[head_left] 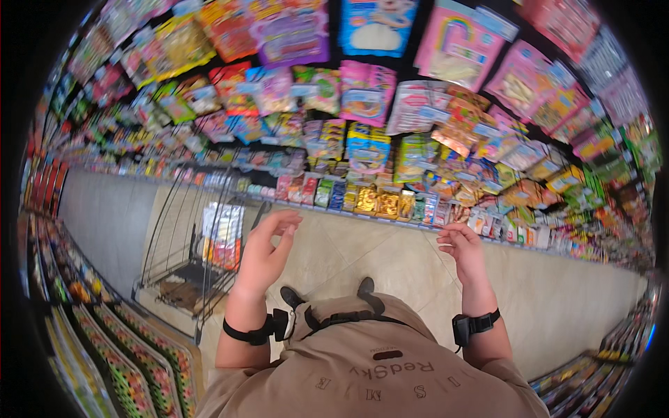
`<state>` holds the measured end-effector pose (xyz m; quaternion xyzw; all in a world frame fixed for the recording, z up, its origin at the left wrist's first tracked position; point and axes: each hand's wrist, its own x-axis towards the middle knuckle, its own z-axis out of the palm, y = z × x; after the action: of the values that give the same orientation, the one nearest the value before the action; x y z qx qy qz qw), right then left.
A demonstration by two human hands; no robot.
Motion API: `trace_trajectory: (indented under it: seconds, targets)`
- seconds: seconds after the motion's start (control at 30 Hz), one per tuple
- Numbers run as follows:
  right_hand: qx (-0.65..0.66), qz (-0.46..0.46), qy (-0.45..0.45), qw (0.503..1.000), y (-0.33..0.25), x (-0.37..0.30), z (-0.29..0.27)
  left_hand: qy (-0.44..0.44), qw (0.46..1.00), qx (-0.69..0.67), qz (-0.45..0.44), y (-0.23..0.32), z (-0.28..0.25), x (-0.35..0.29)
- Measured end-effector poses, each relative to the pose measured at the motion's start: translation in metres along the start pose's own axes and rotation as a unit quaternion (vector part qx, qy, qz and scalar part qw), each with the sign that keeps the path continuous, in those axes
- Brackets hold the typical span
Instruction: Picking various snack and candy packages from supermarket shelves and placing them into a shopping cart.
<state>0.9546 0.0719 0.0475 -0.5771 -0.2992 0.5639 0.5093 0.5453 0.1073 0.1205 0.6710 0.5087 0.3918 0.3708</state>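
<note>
Both of my hands are raised in front of me, each with a black strap and small device on the wrist. My left hand (270, 251) is held near the right side of a wire shopping cart (174, 240), its fingers bent loosely and the thumb apart, nothing in it. A silver, red and orange package (223, 233) is in the cart. Over the floor before the lowest shelf, my right hand (461, 249) has its fingers slightly curled and apart, with nothing held. Closest to it are small packets (428, 209) on that shelf.
Ahead stands a long shelf wall of hanging bags, among them a pink bag (460, 45) and a blue bag (378, 28). Gold packets (366, 200) line its bottom row. More stocked shelves (132, 355) rise at the left, and others (585, 380) at the lower right. Tiled floor (390, 254) lies between.
</note>
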Motion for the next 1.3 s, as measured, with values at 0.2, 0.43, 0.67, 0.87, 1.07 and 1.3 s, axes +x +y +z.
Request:
trace_trajectory:
  seconds: [0.2,0.43,0.67,0.87,1.07,1.3]
  targets:
    - [-0.022,0.031,-0.078,0.996,0.012,0.014,0.120,0.084,0.994,0.012,-0.069,-0.047,-0.114,-0.074]
    - [-0.132,0.022,-0.242,0.961,0.006,0.013,0.310,0.314,0.936,-0.036,-0.158,-0.114,-0.263,-0.205]
    - [-0.179,0.033,-0.367,0.912,0.028,-0.011,0.476,0.395,0.885,0.069,-0.235,-0.145,-0.341,-0.310]
    - [-0.212,0.040,-0.456,0.863,0.060,-0.039,0.566,0.431,0.859,0.054,-0.272,-0.164,-0.372,-0.372]
    - [-0.256,0.056,-0.483,0.836,0.080,-0.033,0.601,0.453,0.844,-0.019,-0.286,-0.193,-0.380,-0.389]
    - [-0.259,0.109,-0.485,0.828,0.100,0.010,0.629,0.451,0.838,-0.016,-0.307,-0.205,-0.382,-0.362]
